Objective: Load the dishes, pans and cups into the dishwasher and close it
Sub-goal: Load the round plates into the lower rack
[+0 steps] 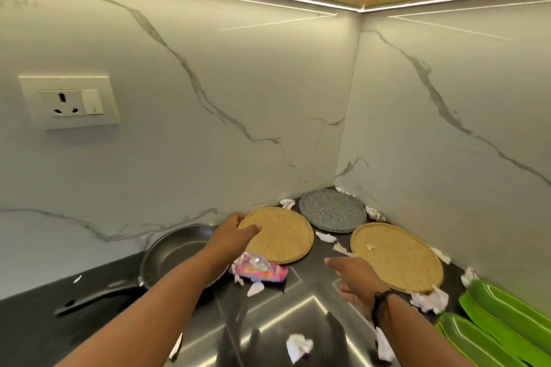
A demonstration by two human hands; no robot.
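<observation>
Woven and straw-coloured, the left tray (278, 234) is a flat round disc with a low rim, lying on the dark glossy counter (35, 334) near the corner of the veined marble walls (179, 128). My left hand (238, 228) grips its far-left edge: thumb laid over the top of the weave, fingers curled round the rim behind. A second woven tray (396, 258) of the same shape lies to the right, well apart from the first. My right hand (354, 277) hovers just beside its near-left rim, thumb stretched forward and fingers loosely bent, holding nothing; I cannot tell if it touches the rim. A dark band (380, 301) circles that wrist.

Between the trays, further back in the corner, sits a round grey speckled plate (332, 210). Under my left forearm lies a black pan (167, 256), smooth and shiny, its long handle pointing toward the lower left. A crumpled pink wrapper (259, 270) lies just beside the left tray's near edge. Scraps of crumpled white paper (299, 345) are scattered over the counter. Glossy green oblong dishes (501, 316) are stacked at the right edge. A cream socket plate (70, 102) is set in the left wall.
</observation>
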